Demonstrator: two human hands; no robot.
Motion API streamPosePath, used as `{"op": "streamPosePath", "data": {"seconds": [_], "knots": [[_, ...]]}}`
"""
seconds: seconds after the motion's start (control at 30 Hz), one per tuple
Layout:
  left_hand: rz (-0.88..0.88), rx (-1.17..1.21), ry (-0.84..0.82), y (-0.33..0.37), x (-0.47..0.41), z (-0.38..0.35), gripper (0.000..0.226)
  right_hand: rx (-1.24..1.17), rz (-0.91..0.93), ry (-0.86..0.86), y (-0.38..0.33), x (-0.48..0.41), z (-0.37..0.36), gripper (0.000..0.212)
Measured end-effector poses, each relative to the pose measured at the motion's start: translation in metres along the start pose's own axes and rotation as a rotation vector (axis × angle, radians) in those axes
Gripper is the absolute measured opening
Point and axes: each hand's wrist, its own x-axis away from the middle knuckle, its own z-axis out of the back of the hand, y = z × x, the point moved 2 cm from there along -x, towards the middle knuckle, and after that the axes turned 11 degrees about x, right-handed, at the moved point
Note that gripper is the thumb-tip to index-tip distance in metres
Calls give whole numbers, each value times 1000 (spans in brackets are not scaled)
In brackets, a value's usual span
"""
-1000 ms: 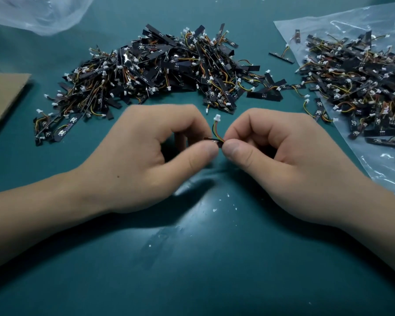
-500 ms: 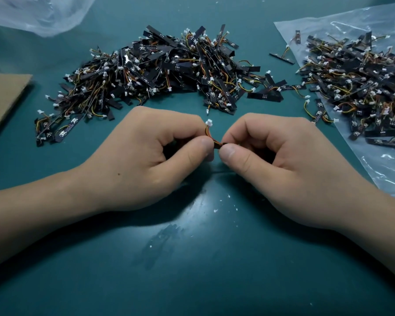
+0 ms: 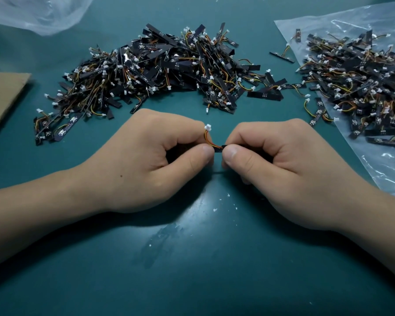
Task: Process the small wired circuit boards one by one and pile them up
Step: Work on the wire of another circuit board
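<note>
Head view, left hand (image 3: 146,163) and right hand (image 3: 281,165) curled, both hands pinching one small wired circuit board (image 3: 218,147)

Surface: smooth teal table top (image 3: 192,281), filling the view.
Light: pale sheen (image 3: 200,202) mid-surface.
Left edge: brown cardboard sheet (image 3: 2,94), lying flat.
Far left: crumpled clear plastic bag (image 3: 43,12).
Right: clear plastic sheet (image 3: 385,176), creased and glossy.
Debris: scattered white specks (image 3: 214,210).
</note>
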Motion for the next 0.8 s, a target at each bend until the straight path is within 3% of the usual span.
{"op": "streamPosePath", "data": {"seconds": [0.8], "knots": [[19,-62,11,5,2,-2,30,46,5,6,-2,-1,-1,22]]}}
